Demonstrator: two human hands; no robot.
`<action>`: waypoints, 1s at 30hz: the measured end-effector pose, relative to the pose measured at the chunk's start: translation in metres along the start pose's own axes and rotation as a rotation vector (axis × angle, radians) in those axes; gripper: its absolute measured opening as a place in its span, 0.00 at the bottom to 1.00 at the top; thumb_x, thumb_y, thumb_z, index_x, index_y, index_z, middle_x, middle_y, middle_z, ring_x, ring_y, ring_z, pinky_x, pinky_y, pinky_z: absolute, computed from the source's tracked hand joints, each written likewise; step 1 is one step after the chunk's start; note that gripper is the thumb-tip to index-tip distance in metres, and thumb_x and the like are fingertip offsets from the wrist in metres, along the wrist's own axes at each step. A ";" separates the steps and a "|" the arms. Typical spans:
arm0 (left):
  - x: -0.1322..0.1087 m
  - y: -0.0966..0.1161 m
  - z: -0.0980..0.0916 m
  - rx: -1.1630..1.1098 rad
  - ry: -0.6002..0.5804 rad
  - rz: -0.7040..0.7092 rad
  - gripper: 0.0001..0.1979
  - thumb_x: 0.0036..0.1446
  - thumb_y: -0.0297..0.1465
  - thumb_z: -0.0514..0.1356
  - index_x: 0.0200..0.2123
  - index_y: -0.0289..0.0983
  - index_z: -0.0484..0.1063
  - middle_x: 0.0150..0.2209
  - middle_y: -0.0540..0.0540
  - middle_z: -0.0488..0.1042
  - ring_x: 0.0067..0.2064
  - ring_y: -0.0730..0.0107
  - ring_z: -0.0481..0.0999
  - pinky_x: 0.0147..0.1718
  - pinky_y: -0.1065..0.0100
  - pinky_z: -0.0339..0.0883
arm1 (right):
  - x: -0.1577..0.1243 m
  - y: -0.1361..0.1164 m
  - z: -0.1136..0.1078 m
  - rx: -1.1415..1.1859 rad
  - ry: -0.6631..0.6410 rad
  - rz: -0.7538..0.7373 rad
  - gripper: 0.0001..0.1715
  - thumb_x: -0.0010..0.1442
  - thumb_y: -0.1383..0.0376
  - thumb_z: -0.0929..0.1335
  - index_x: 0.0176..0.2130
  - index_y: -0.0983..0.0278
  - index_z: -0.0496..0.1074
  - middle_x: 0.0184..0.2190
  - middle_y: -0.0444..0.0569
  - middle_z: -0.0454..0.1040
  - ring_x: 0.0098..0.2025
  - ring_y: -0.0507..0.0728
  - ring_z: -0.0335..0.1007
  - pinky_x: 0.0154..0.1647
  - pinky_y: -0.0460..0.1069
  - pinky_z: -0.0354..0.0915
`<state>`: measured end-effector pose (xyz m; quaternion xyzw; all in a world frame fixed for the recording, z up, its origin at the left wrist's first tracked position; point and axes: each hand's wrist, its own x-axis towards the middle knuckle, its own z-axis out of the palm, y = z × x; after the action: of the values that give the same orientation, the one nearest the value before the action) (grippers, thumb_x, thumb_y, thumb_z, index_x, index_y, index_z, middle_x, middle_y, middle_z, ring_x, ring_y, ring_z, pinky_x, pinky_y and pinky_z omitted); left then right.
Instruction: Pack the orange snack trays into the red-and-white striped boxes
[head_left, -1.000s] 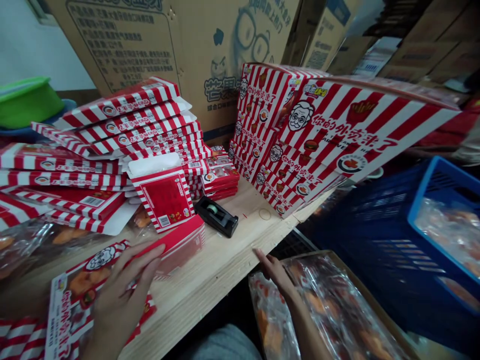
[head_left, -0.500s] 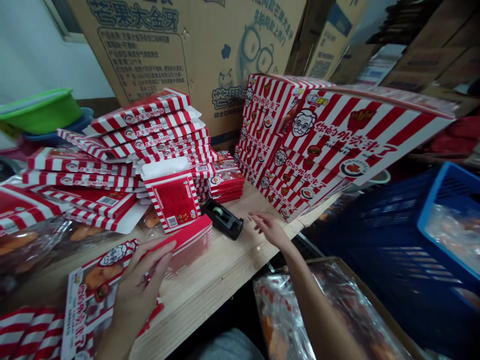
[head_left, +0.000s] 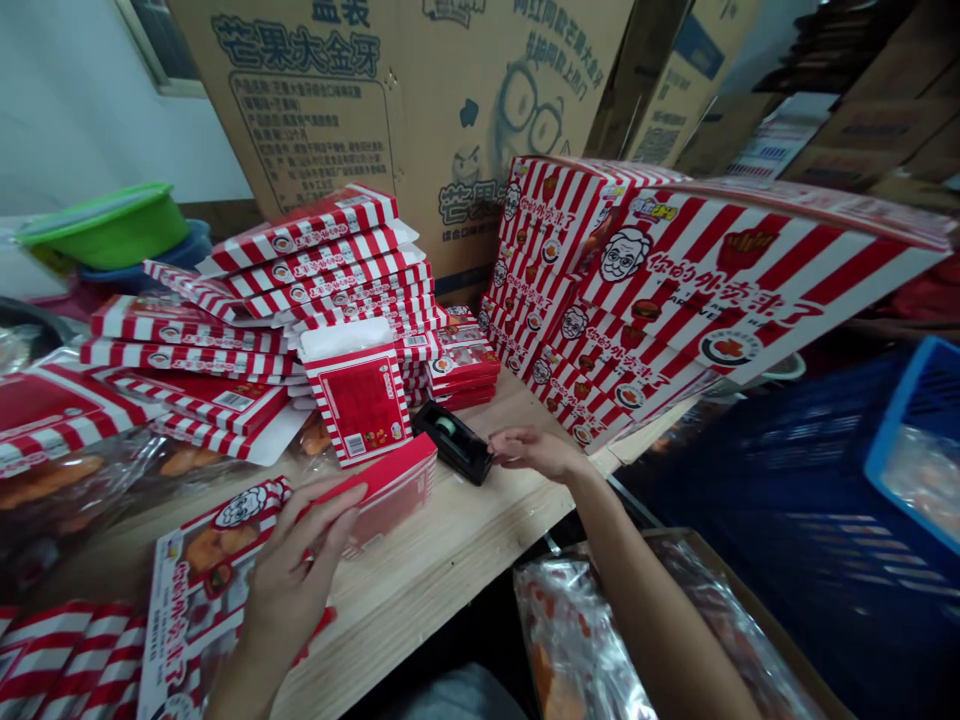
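Note:
My left hand (head_left: 304, 560) is wrapped over a red snack box (head_left: 394, 490), thumb on the near side and fingers over the top. The box stands on its edge on the wooden table. At the cutter end of a black tape dispenser (head_left: 459, 448), the fingertips of my right hand (head_left: 536, 452) pinch together on the tape's end; the clear strip itself is hard to make out. Just behind the held box, another red box (head_left: 361, 400) stands upright with its white flap open. A printed box (head_left: 202, 590) lies beneath my left wrist.
Piled red-and-white boxes (head_left: 315, 255) lean at the left back. Large striped cartons (head_left: 675, 270) are stacked at the right back. A blue crate (head_left: 810, 480) and an open carton of wrapped food (head_left: 577, 630) sit beyond the wooden table's edge (head_left: 420, 600).
My right hand has moved left to the dispenser's cutter end, and its fingers have closed. The left hand still holds the red box. The whole view has shifted slightly.

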<state>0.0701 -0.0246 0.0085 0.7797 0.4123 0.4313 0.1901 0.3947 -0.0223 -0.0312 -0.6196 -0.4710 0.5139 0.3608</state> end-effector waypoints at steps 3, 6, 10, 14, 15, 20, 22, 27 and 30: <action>0.000 0.000 0.000 0.008 0.013 0.006 0.11 0.58 0.30 0.56 0.42 0.44 0.75 0.44 0.49 0.72 0.46 0.70 0.73 0.46 0.69 0.68 | -0.014 0.016 0.013 -0.010 0.111 -0.064 0.20 0.49 0.51 0.70 0.25 0.66 0.74 0.29 0.48 0.73 0.35 0.55 0.69 0.41 0.51 0.65; 0.000 0.000 0.000 0.008 0.009 0.010 0.11 0.58 0.29 0.56 0.43 0.44 0.74 0.44 0.49 0.71 0.46 0.71 0.72 0.47 0.69 0.68 | -0.016 0.031 0.031 -0.054 0.264 -0.106 0.16 0.52 0.56 0.69 0.21 0.64 0.71 0.27 0.46 0.71 0.38 0.56 0.67 0.47 0.53 0.62; 0.000 -0.001 0.000 -0.003 0.005 0.023 0.11 0.58 0.29 0.55 0.43 0.44 0.73 0.44 0.49 0.71 0.46 0.71 0.72 0.45 0.70 0.68 | -0.009 0.042 0.042 -0.103 0.471 -0.092 0.13 0.54 0.62 0.69 0.22 0.65 0.68 0.28 0.45 0.70 0.38 0.55 0.66 0.46 0.54 0.60; 0.001 -0.002 0.001 0.016 0.002 0.064 0.12 0.58 0.28 0.56 0.44 0.44 0.74 0.43 0.49 0.71 0.46 0.71 0.73 0.45 0.70 0.69 | -0.020 0.039 0.035 -0.068 0.611 -0.072 0.17 0.54 0.58 0.67 0.21 0.64 0.65 0.22 0.45 0.68 0.28 0.55 0.65 0.34 0.51 0.62; 0.001 -0.001 0.001 0.019 0.006 0.082 0.12 0.58 0.27 0.56 0.44 0.44 0.74 0.43 0.49 0.72 0.45 0.71 0.73 0.44 0.70 0.69 | -0.028 0.034 0.034 -0.043 0.616 -0.082 0.17 0.54 0.56 0.67 0.21 0.64 0.66 0.21 0.45 0.67 0.25 0.55 0.64 0.30 0.50 0.62; 0.001 0.012 0.004 0.025 0.024 0.165 0.14 0.58 0.26 0.56 0.46 0.43 0.72 0.42 0.48 0.73 0.44 0.71 0.75 0.43 0.71 0.71 | -0.074 -0.025 0.071 0.141 0.506 -0.214 0.25 0.55 0.52 0.66 0.47 0.64 0.70 0.24 0.44 0.71 0.21 0.51 0.62 0.25 0.47 0.62; 0.000 0.019 0.005 0.030 -0.005 0.167 0.14 0.58 0.25 0.56 0.47 0.42 0.72 0.42 0.47 0.73 0.44 0.71 0.75 0.43 0.71 0.71 | -0.084 -0.052 0.101 0.382 0.347 -0.275 0.43 0.55 0.56 0.68 0.64 0.59 0.48 0.22 0.40 0.71 0.20 0.51 0.62 0.22 0.47 0.62; -0.003 0.031 0.002 0.063 -0.063 0.179 0.14 0.60 0.26 0.54 0.48 0.41 0.69 0.41 0.44 0.73 0.43 0.69 0.76 0.37 0.73 0.73 | -0.076 -0.087 0.155 0.642 0.286 -0.274 0.60 0.52 0.59 0.71 0.66 0.60 0.29 0.17 0.37 0.70 0.16 0.50 0.60 0.16 0.44 0.61; 0.003 0.032 -0.002 0.180 -0.172 0.216 0.18 0.60 0.25 0.53 0.53 0.43 0.65 0.40 0.45 0.72 0.39 0.70 0.77 0.33 0.72 0.74 | -0.061 -0.075 0.168 0.640 0.323 -0.250 0.60 0.52 0.57 0.71 0.66 0.60 0.29 0.15 0.35 0.67 0.14 0.49 0.58 0.14 0.42 0.58</action>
<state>0.0845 -0.0408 0.0324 0.8673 0.3455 0.3423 0.1065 0.2131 -0.0645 0.0212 -0.4863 -0.2958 0.4829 0.6654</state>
